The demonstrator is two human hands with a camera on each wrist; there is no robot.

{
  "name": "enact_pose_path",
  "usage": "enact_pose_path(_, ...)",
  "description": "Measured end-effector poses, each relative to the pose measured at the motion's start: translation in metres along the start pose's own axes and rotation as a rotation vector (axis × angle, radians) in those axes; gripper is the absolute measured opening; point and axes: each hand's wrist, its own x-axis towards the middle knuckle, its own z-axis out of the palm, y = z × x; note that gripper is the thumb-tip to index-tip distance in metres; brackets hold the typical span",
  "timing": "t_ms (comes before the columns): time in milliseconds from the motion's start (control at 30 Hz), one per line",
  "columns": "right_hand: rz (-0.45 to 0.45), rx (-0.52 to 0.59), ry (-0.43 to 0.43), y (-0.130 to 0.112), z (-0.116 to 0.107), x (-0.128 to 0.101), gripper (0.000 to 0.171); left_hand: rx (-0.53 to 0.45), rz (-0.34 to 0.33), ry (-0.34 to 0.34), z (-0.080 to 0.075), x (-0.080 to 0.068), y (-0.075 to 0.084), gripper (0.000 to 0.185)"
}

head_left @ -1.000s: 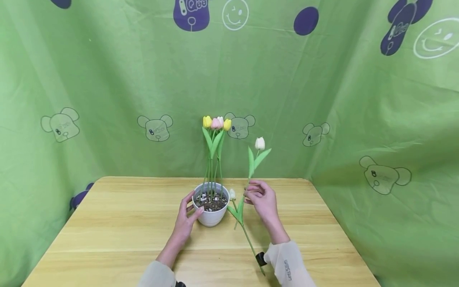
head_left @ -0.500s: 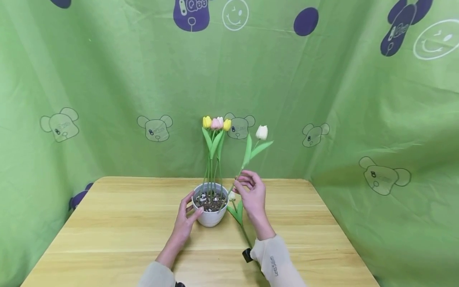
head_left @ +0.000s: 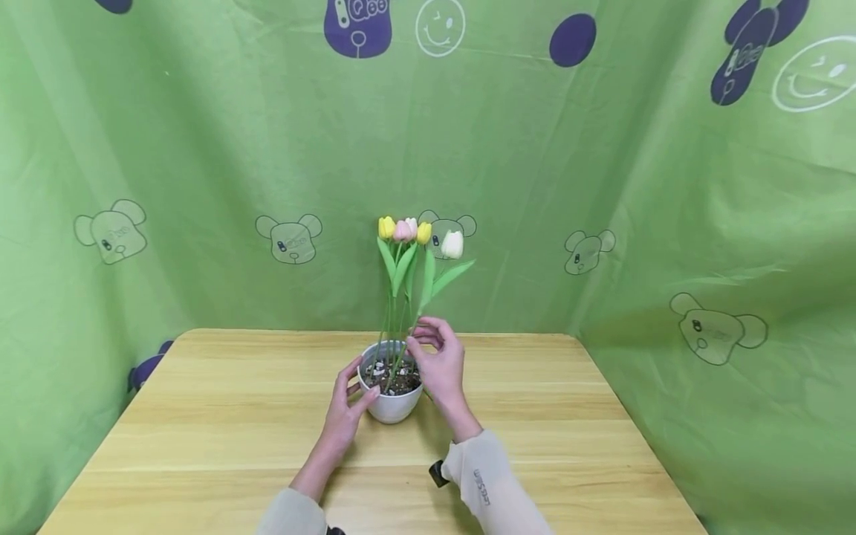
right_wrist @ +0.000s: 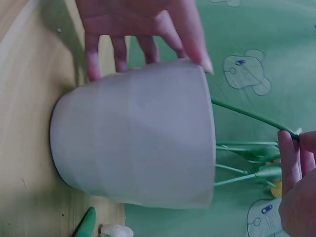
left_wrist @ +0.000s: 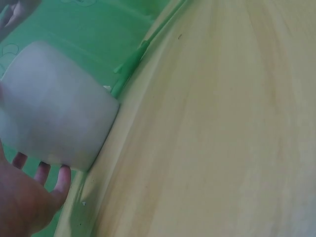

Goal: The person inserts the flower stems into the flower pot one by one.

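White plastic is what the flower pot [head_left: 391,392] is made of, and it is sitting near the middle of the wooden table [head_left: 200,431], filled with dark soil and pale pebbles. Against the pot's left side the left hand [head_left: 344,410] is pressing with its fingers wrapped part way round the wall, steadying it. Just above the pot's rim on its right, the right hand [head_left: 438,364] is pinching the thin green stem of a white tulip [head_left: 452,244] between thumb and fingertips; the stem is slanting down into the pot so that its foot is meeting the soil. Rising upright from the pot is a bunch of yellow and pink tulips [head_left: 403,229], with the white bloom leaning just to the right of them. By my judgement the planting step is under way, and the next move is calling for a firm downward push while the stem is being tilted upright. Only the right wrist view is showing another white tulip [right_wrist: 114,230] lying on the table beside the pot's base; the head view is hiding it behind the right forearm. Only the head view is showing the blooms and the green printed cloth [head_left: 669,186] behind the pot.
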Motion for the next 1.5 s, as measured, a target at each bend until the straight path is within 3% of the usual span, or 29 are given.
enact_pose_path(167,-0.032,-0.095,-0.05,0.007,0.008,-0.003,0.038,-0.002,-0.008,0.002,0.001,0.0,-0.001,0.071)
enact_pose_path(333,-0.024,-0.114,-0.078,0.009,0.014,-0.005,0.038,-0.008,-0.004,0.004,0.001,0.001,-0.001,0.07)
enact_pose_path(600,-0.083,-0.207,-0.124,0.007,0.023,-0.008,0.036,0.002,-0.001,0.003,0.0,0.001,0.0,0.07)
enact_pose_path(1167,-0.056,-0.419,-0.185,0.016,0.039,0.001,0.03,0.001,-0.005,-0.01,-0.001,0.001,-0.001,0.071)
enact_pose_path(1500,0.006,-0.481,-0.203,0.019,0.039,0.011,0.023,0.004,-0.008,-0.003,-0.001,0.002,-0.001,0.071)
